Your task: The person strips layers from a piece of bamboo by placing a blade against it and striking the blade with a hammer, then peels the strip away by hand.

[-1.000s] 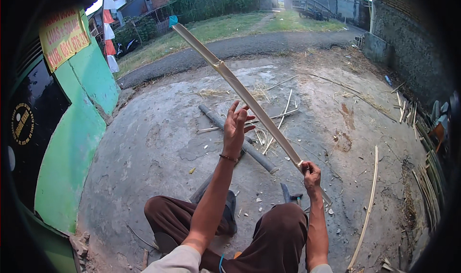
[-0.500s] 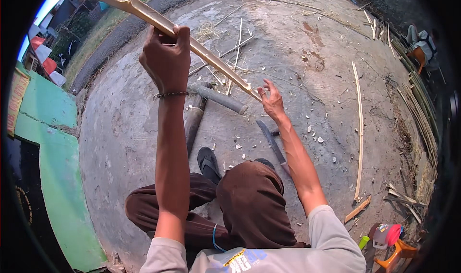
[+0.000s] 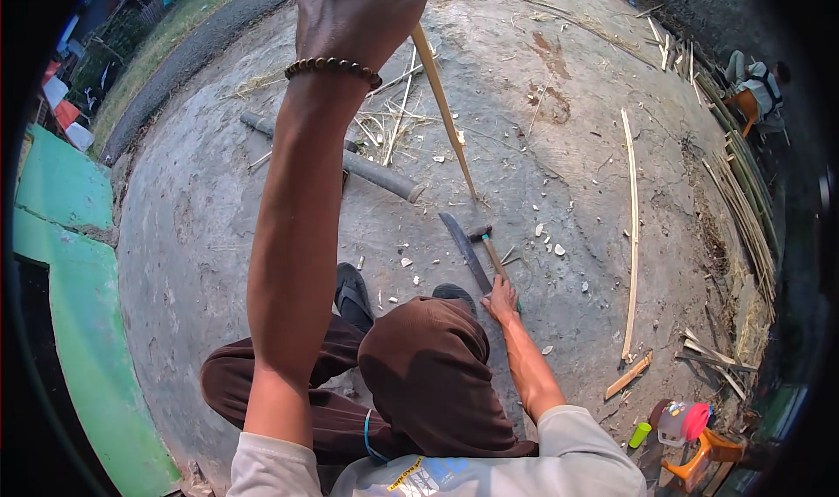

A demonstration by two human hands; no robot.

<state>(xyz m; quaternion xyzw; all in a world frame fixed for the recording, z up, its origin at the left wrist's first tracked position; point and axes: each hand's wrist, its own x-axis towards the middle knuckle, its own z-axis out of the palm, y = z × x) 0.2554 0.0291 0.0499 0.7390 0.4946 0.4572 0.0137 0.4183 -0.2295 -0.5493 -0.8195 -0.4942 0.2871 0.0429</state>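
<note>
My raised left hand (image 3: 363,12), with a beaded bracelet at the wrist, is closed around a split bamboo strip (image 3: 441,104). The picture's top edge cuts off part of this hand and the strip's upper end. From there the strip slants down until its lower tip meets the concrete. My right hand (image 3: 501,301) is low, beside my right knee, with its fingers closed at the handle end of a dark-bladed machete (image 3: 465,251), whose blade points away from me. Right beside the machete lies a hammer (image 3: 495,254) with a wooden handle; its far end passes next to my fingers.
Dark pole pieces (image 3: 380,176) lie on the ground ahead, with shavings beyond. A long pale strip (image 3: 631,235) lies to the right. Bamboo poles (image 3: 750,178) line the right edge, near a seated person (image 3: 759,86). A pink-lidded jug (image 3: 682,423) stands at lower right.
My right hand has left the lower end of the strip and come down to the machete. The strip has swung steeper, its tip now on the ground, and my left hand is higher in view.
</note>
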